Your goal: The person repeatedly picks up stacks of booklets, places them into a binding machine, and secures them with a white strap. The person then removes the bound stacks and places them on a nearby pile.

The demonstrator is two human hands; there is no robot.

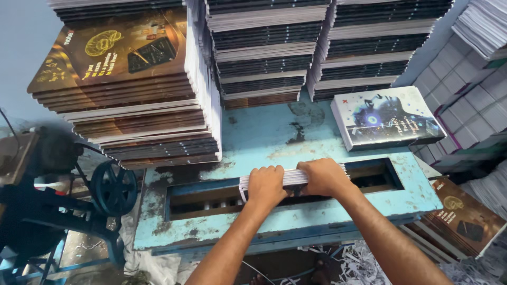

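Both my hands grip one book [293, 178], held spine-up with its white page edges showing, over a long slot [211, 198] in a worn blue metal machine table [264, 140]. My left hand [265, 186] clasps the book's left half from above. My right hand [323, 177] clasps its right half. The book's lower part sinks into the slot and is hidden.
Tall stacks of books [137, 105] with brown-gold covers stand at the back left, darker stacks [264, 53] behind. A dark blue-covered book [388, 117] lies on the table's right. A black pulley wheel [113, 187] sits at left. More books [465, 216] and paper shreds [359, 264] lie at lower right.
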